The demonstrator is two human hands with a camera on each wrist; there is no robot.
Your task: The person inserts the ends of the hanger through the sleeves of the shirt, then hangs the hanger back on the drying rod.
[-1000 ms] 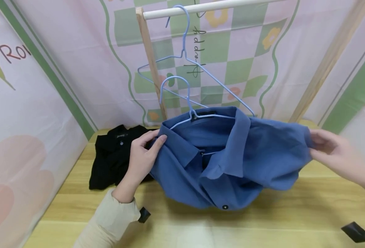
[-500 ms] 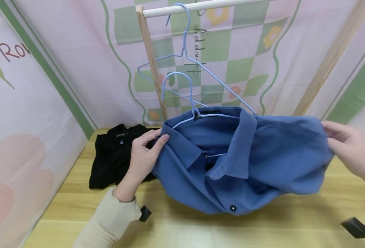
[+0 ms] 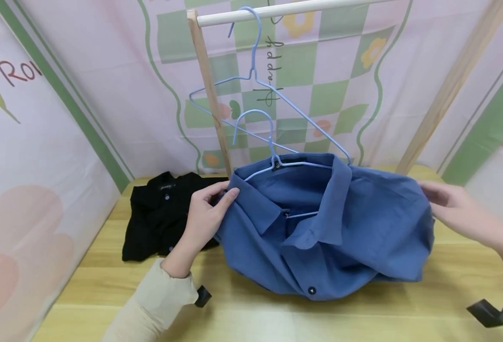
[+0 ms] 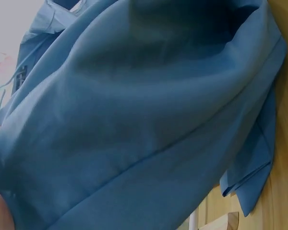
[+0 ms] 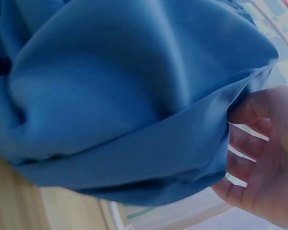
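Note:
A blue button-up shirt (image 3: 388,223) is held up over the wooden table, its collar at the top and its front button showing. Inside its neck sits a light blue hanger (image 3: 272,137), whose hook stands up free of the rail; the hanger's arms are mostly hidden by the cloth. My left hand (image 3: 208,213) pinches the shirt at the shoulder beside the collar, thumb in front. On the other side, my right hand (image 3: 460,206) grips the sleeve's end; in the right wrist view its fingertips (image 5: 237,117) lie at the sleeve edge.
A second blue hanger (image 3: 253,71) hangs from the white rail (image 3: 302,8) of a wooden rack behind the shirt. A black shirt (image 3: 161,213) lies on the wooden table (image 3: 260,323) at the left. Printed cloth walls enclose the back and sides.
The right hand pulled the sleeve outward to the right, then came back left with the cloth slacker. The left hand, collar and held hanger have shifted slightly right and down.

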